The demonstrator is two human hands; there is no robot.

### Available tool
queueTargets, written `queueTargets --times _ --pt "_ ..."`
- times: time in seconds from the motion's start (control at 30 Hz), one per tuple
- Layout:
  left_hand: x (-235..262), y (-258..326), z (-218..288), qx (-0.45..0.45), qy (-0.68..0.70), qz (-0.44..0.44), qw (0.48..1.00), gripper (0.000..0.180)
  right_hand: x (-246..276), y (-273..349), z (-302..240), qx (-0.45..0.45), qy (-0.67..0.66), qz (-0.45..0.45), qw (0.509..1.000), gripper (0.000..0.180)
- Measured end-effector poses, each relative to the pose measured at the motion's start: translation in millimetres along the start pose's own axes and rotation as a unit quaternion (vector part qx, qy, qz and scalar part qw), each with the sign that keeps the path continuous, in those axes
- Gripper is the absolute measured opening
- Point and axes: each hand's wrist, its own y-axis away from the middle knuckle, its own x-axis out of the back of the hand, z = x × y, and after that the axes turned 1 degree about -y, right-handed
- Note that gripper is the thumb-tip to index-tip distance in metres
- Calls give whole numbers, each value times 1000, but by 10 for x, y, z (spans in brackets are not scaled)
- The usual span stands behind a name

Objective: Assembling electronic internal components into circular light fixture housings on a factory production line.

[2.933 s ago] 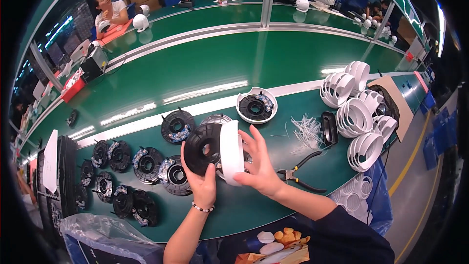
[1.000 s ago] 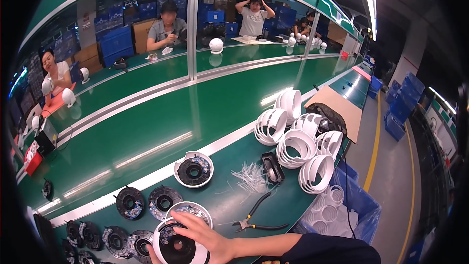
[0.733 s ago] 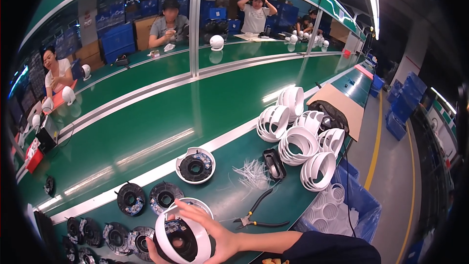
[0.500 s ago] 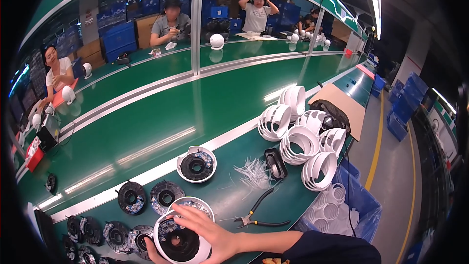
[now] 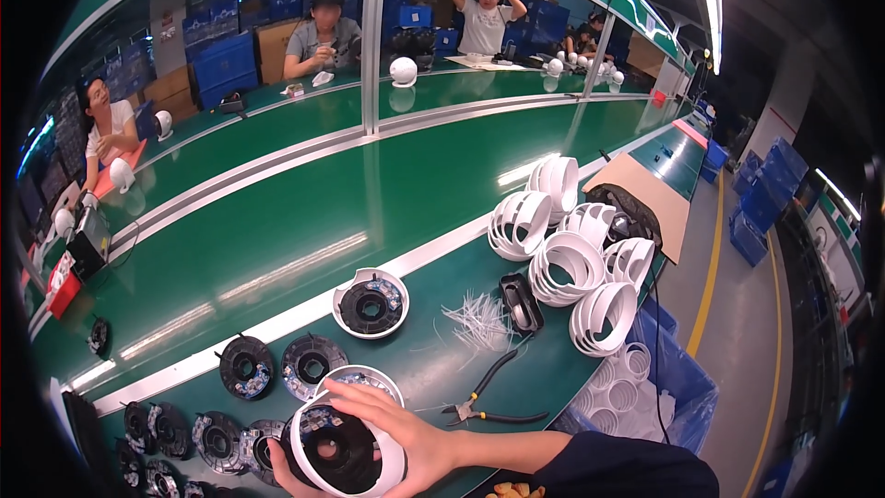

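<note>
My right hand (image 5: 406,438) comes in from the lower right, fingers laid over the upper rim of a round white housing (image 5: 394,461) and palm against its right side. A black disc-shaped part (image 5: 343,447) with a circuit board and a central hole sits inside the housing. At its lower left, fingers of my left hand (image 5: 293,475) press against the rim; the rest of that hand is out of view. Just behind stands another white housing (image 5: 392,382), partly hidden. Farther back rests a white housing (image 5: 371,332) with a black disc in it.
Several black discs with circuit boards (image 5: 247,367) lie left. Side cutters (image 5: 489,397), white cable ties (image 5: 477,321), a black case (image 5: 522,304) and stacked white rings (image 5: 567,267) lie right. A blue bin (image 5: 696,406) holds more rings. Co-workers sit beyond the green belt (image 5: 442,166).
The housing in my hands has tilted a little, showing more of the black disc's face. Across the belt, the person at far left has raised their head.
</note>
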Motion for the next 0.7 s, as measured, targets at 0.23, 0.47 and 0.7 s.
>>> queueTargets --times 0.23,0.47,0.7 --pt "102 26 55 -40 -48 37 997 55 -123 31 10 5 59 -15 998 101" --pt "135 -12 42 -11 -91 48 995 62 -195 74 34 24 136 -15 990 102" --pt "96 17 -3 -18 -175 99 979 71 -196 89 32 26 151 -17 988 103"
